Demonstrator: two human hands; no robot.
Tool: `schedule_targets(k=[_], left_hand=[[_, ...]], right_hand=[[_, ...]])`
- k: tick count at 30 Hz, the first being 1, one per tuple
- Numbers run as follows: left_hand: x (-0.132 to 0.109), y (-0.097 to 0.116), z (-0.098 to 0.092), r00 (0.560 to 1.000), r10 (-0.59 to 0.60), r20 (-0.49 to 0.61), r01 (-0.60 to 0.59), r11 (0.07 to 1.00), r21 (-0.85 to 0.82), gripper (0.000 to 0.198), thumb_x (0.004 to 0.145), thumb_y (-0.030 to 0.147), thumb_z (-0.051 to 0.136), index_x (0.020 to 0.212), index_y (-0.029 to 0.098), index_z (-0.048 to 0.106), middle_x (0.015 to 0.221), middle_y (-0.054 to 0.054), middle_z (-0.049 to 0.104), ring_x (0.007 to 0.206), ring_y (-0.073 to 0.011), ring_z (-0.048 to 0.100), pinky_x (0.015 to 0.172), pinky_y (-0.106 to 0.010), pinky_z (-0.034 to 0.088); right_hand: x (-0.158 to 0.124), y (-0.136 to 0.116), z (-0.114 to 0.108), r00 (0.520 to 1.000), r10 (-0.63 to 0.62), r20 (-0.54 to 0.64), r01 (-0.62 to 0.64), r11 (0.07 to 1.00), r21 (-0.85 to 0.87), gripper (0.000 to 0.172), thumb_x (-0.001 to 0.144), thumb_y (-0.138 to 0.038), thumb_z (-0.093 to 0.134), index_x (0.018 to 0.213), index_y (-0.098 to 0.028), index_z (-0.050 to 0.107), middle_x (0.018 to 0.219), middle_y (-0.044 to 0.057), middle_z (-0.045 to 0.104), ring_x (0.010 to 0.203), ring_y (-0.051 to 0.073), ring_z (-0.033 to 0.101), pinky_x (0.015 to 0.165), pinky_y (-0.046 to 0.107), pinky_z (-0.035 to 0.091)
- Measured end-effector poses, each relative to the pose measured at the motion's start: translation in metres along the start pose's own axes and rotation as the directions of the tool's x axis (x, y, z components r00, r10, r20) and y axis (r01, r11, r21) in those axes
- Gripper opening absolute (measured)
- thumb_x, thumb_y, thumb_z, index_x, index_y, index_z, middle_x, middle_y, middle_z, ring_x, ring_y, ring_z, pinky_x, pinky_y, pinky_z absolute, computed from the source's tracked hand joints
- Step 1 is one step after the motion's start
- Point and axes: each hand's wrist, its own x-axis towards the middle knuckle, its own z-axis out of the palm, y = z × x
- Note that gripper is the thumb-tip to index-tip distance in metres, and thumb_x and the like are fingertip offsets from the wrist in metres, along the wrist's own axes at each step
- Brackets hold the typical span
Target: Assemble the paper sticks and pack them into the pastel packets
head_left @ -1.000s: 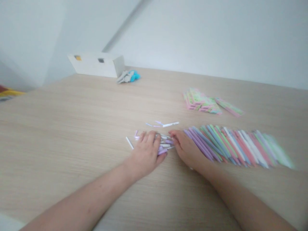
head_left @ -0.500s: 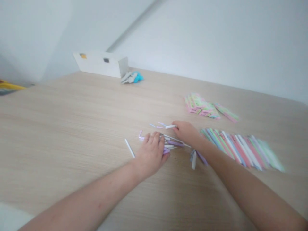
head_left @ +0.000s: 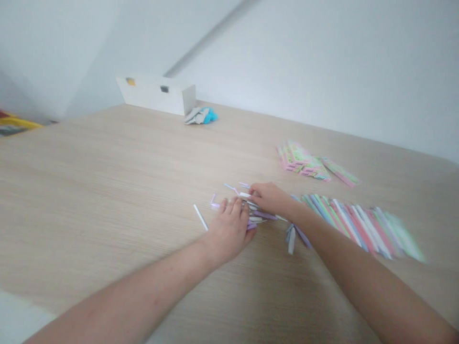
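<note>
As both hands meet over the loose straws, the pile sits mid-frame on the counter, mostly lilac and white. Left hand lies palm-down at the pile's left edge, fingers slightly spread, tips on the straws. Right hand comes in from the right, fingers pressed together, tips at a short white straw (pinching or just touching: cannot tell). A single white straw lies apart, just left of the left hand. A small bunch lies beside the right forearm. Right of that, a long fanned row of pink, green, white and blue straws runs out, blurred at its far end. Further back sit a stack of pink-and-green packets, a white box near the wall, and a grey-and-blue cloth just beside the box (material unclear).
</note>
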Motion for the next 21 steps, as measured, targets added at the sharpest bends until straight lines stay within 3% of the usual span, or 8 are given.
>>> schedule_targets(k=[8,14,21], left_hand=[[0.000,0.000,-0.001,1.000,0.007,-0.005,-0.007,1.000,0.008,0.055,0.086,0.042,0.048,0.126,0.004,0.046,0.133,-0.023,0.046,0.127,-0.0334,0.038,0.107,-0.049,0.025],[0.000,0.000,-0.002,1.000,0.023,-0.013,-0.023,1.000,0.001,0.055,0.084,0.042,0.051,0.125,0.005,0.047,0.134,-0.023,0.045,0.128,-0.0338,0.038,0.107,-0.050,0.025],[0.001,-0.002,-0.004,0.999,0.035,0.005,-0.034,0.999,-0.041,0.061,0.082,0.044,0.055,0.127,0.005,0.044,0.134,-0.024,0.045,0.128,-0.0333,0.038,0.107,-0.050,0.025]], right_hand=[[-0.003,0.005,0.003,0.999,-0.013,-0.040,0.019,0.990,0.141,0.020,0.081,-0.024,0.054,0.090,-0.014,0.069,0.081,0.006,0.070,0.074,0.015,0.060,0.067,0.022,0.038],[-0.015,0.019,-0.010,0.984,0.133,-0.120,-0.089,0.944,0.319,0.026,0.084,-0.028,0.050,0.096,-0.014,0.068,0.075,0.003,0.069,0.067,0.015,0.059,0.061,0.022,0.040],[-0.026,0.027,-0.004,0.972,0.212,-0.105,-0.188,0.960,0.206,0.023,0.083,-0.017,0.049,0.097,-0.013,0.067,0.085,0.006,0.071,0.077,0.015,0.062,0.069,0.023,0.042]])
